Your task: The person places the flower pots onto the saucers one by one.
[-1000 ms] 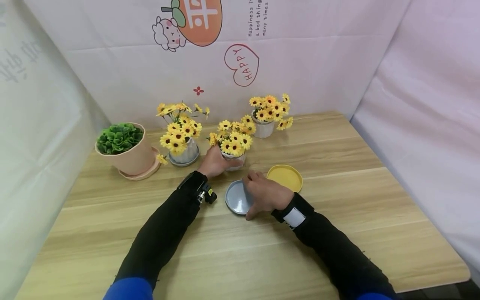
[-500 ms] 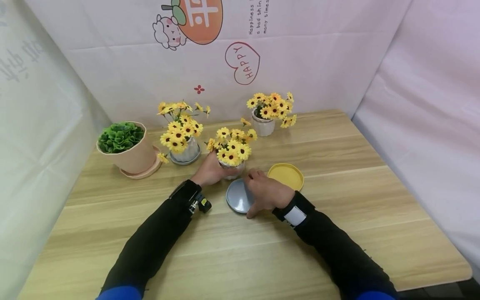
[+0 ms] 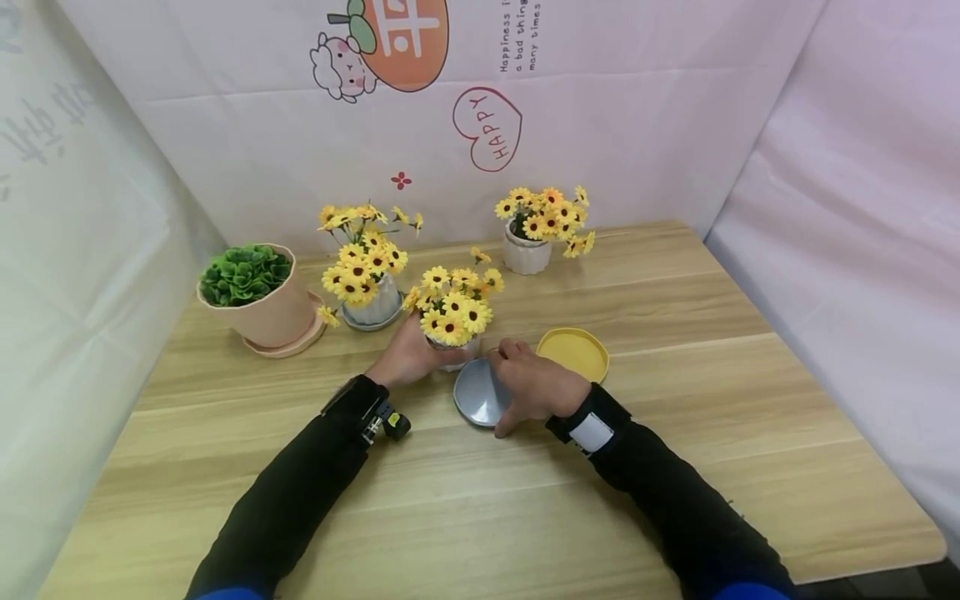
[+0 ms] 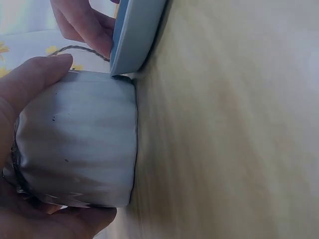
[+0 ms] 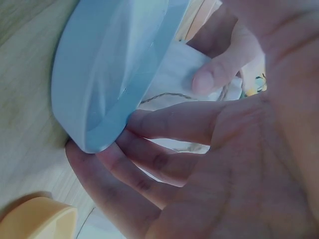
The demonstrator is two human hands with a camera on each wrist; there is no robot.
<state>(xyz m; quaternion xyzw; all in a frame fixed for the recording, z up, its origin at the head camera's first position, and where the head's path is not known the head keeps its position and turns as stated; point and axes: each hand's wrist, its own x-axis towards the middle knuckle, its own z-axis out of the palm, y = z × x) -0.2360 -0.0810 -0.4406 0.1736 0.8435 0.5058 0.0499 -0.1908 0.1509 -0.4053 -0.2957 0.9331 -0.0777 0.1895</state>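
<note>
Red "HAPPY" heart [image 3: 489, 130], left hand [image 3: 408, 354] gripping white flowerpot [image 4: 79, 139]

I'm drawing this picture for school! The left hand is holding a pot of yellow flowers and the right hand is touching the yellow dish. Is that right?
Almost! The right hand is touching the blue-grey dish, not the yellow dish; the right wrist view shows this. The left hand does hold a pot of yellow flowers.
</note>
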